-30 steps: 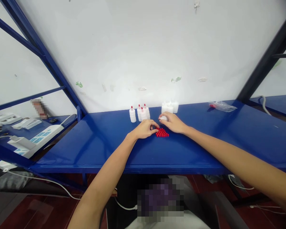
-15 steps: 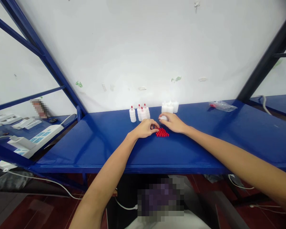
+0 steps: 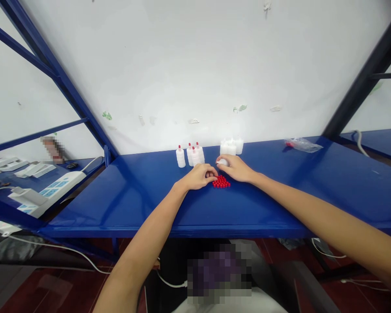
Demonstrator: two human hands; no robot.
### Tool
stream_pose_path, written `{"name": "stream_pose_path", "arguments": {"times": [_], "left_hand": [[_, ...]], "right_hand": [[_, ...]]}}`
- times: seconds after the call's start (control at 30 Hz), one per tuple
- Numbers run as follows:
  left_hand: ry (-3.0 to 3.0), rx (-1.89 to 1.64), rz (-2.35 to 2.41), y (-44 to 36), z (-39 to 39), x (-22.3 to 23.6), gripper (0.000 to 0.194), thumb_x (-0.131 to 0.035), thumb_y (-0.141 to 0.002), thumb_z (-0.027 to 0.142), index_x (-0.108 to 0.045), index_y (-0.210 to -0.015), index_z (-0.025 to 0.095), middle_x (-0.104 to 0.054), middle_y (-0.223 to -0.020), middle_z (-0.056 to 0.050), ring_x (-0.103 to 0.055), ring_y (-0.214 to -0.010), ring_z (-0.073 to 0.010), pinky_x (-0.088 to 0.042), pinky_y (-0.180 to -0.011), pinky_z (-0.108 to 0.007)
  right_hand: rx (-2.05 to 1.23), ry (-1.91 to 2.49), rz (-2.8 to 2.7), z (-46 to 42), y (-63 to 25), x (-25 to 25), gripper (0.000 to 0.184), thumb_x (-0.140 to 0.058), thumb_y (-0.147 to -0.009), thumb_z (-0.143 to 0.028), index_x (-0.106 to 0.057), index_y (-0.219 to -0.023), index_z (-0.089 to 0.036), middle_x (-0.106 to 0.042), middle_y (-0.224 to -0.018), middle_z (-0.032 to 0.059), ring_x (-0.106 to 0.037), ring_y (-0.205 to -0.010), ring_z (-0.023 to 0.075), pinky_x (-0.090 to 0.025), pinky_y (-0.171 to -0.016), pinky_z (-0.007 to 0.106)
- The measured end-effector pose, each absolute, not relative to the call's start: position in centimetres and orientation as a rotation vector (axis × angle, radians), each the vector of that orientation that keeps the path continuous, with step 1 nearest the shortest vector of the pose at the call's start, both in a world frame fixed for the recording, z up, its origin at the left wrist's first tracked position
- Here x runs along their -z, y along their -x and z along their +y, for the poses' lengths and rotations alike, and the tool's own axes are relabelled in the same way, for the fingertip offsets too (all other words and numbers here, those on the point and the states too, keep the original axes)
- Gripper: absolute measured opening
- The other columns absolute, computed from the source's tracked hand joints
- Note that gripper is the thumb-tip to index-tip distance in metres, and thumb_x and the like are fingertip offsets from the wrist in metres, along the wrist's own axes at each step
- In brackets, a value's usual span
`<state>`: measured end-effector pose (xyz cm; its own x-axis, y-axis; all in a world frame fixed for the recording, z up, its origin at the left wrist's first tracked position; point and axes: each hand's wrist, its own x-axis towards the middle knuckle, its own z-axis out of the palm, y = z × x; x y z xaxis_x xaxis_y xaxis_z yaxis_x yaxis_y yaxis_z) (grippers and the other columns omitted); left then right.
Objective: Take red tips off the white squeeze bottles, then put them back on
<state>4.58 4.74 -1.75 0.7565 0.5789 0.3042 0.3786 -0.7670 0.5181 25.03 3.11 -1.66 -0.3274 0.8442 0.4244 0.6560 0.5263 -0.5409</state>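
Observation:
On the blue table lies a pile of small red caps (image 3: 222,182). My left hand (image 3: 202,176) is at the pile's left edge, fingers curled and tips together; whether a cap is between them is hidden. My right hand (image 3: 235,168) is wrapped round a white plastic bottle (image 3: 223,162), which lies tilted with its uncapped nozzle pointing left, just behind the pile. Several white bottles with red caps (image 3: 198,155) stand behind my left hand, one of them (image 3: 180,157) a little apart on the left. Behind my right hand is a group of white bottles without red caps (image 3: 228,148).
A clear plastic bag (image 3: 303,145) with something red inside lies at the back right of the blue table (image 3: 143,204). White power strips (image 3: 54,191) and cables are at the left, beyond a blue metal frame (image 3: 84,113). A white wall rises behind.
Both hands stay almost in place at the caps and the bottle. The whole view has shifted very slightly.

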Motion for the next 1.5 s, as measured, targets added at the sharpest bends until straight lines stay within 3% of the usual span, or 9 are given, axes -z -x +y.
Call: {"name": "stream_pose_path", "arguments": {"times": [0.4, 0.63, 0.87, 1.17, 1.5], "left_hand": [[-2.461, -0.768, 0.793, -4.3, 5.3, 2.7, 0.012, -0.060, -0.089, 0.024, -0.068, -0.091, 0.016, -0.063, -0.073, 0.000, -0.056, -0.065, -0.0112, -0.043, -0.065, -0.024], [-2.069, -1.151, 0.834, -4.6, 5.3, 2.0, 0.020, -0.065, -0.086, 0.033, -0.068, -0.092, 0.014, -0.061, -0.070, 0.000, -0.052, -0.059, -0.0095, -0.042, -0.058, -0.022], [-2.041, -1.279, 0.754, -5.4, 4.4, 1.5, 0.021, -0.065, -0.087, 0.032, -0.069, -0.096, 0.014, -0.067, -0.081, -0.004, -0.059, -0.072, -0.0119, -0.048, -0.068, -0.024], [-2.233, -1.280, 0.760, -5.5, 3.6, 1.3, 0.013, -0.061, -0.089, 0.026, -0.068, -0.094, 0.015, -0.066, -0.082, -0.004, -0.059, -0.072, -0.0119, -0.048, -0.068, -0.025], [-2.354, -1.267, 0.711, -6.0, 3.1, 1.4, 0.012, -0.058, -0.090, 0.020, -0.067, -0.096, 0.015, -0.065, -0.083, -0.004, -0.058, -0.074, -0.0124, -0.049, -0.070, -0.025]], "right_hand": [[-0.354, 1.229, -2.093, 3.4, -25.3, 2.0, 0.025, -0.050, -0.087, -0.034, -0.063, -0.100, -0.018, -0.069, -0.094, 0.0065, -0.059, -0.074, 0.0188, -0.043, -0.072, 0.031], [-0.339, 1.178, -2.180, 3.1, -25.3, 1.6, 0.026, -0.043, -0.092, -0.034, -0.060, -0.107, -0.022, -0.068, -0.100, 0.0063, -0.059, -0.083, 0.0212, -0.043, -0.077, 0.034], [-0.503, 1.126, -2.143, 2.1, -24.5, 0.5, 0.021, -0.041, -0.091, -0.035, -0.056, -0.093, -0.020, -0.065, -0.095, 0.0054, -0.056, -0.086, 0.0214, -0.041, -0.078, 0.034], [-0.600, 1.123, -2.070, 1.9, -24.3, 0.7, 0.043, -0.038, -0.094, -0.056, -0.053, -0.078, -0.020, -0.054, -0.071, 0.0003, -0.050, -0.070, 0.0169, -0.037, -0.066, 0.029], [-0.544, 1.167, -2.080, 1.5, -24.1, 0.0, 0.039, -0.038, -0.091, -0.047, -0.047, -0.064, -0.020, -0.048, -0.060, -0.0009, -0.044, -0.060, 0.0144, -0.029, -0.060, 0.028]]}}
